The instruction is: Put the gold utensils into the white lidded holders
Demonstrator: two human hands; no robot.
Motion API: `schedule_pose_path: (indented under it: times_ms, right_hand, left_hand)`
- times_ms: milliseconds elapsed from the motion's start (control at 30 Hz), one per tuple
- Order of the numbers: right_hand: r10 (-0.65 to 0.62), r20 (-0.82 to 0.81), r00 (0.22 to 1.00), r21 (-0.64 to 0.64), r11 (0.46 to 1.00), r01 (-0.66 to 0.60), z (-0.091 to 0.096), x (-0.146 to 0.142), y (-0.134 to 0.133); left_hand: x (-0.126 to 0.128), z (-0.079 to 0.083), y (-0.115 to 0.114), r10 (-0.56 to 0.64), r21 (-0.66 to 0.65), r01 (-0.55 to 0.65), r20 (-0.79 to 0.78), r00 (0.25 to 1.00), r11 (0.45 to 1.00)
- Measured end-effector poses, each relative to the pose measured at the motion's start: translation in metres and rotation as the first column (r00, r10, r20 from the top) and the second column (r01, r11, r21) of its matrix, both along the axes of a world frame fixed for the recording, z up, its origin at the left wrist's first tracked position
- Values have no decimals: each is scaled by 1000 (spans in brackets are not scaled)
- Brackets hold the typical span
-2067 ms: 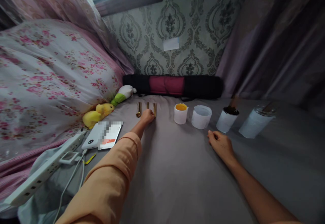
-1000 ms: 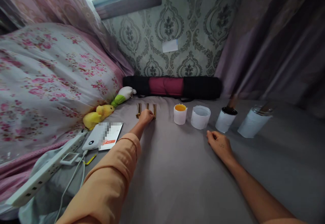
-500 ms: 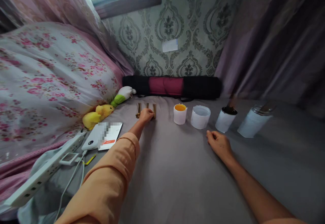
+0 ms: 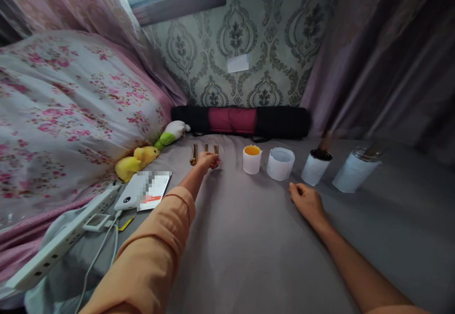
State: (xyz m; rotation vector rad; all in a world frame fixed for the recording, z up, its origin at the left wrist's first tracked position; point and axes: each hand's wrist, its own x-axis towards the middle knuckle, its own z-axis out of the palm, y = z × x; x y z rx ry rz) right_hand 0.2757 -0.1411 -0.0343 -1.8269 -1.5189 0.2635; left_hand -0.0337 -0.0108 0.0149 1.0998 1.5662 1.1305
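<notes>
My left hand (image 4: 207,161) is stretched forward over the grey sheet, its fingers closed around the lower part of the rightmost small bundle of thin brown sticks (image 4: 216,149). Two similar things lie beside it, a left bundle (image 4: 194,152) with a thicker lower end and a middle bundle (image 4: 206,147) partly hidden by the hand. My right hand (image 4: 308,203) rests on the sheet with fingers loosely curled and nothing visible in them. Just beyond it stand a white wide tub (image 4: 280,167) and a white-wrapped can (image 4: 315,170) with a dark rim and brown sticks inside.
A white cup with an orange inside (image 4: 251,162) stands left of the tub. At far right is a white-wrapped jar (image 4: 355,171). A black and red roll (image 4: 232,121) lies along the wall. Plush toys (image 4: 137,162), a phone (image 4: 154,193) and a power strip (image 4: 67,238) sit left.
My left hand has shifted slightly right and turned, its fingers now around the rightmost bundle's lower part. My right hand has stayed in place.
</notes>
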Motion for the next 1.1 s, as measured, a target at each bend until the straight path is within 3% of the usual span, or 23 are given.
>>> schedule_pose_path:
  times_ms: [200,400,800,1100]
  right_hand:
    - [2,1,1000,-1,1000,-2,2,-1,0]
    - [3,-2,1000,6,1000,-3,0,0,0]
    - [11,5,1000,-18,1000,-11,1,0,0]
    - [5,6,1000,-18,1000,-5,2,-1,-1]
  left_hand:
    - [6,-3,-1,0,-47,13,259,966,999]
    - [11,-13,-1,-3,-79,38,403,915,996]
    - [16,-32,-6,-71,-20,90,465,883,996]
    - [29,-33,-24,-74,32,67,492,868,997]
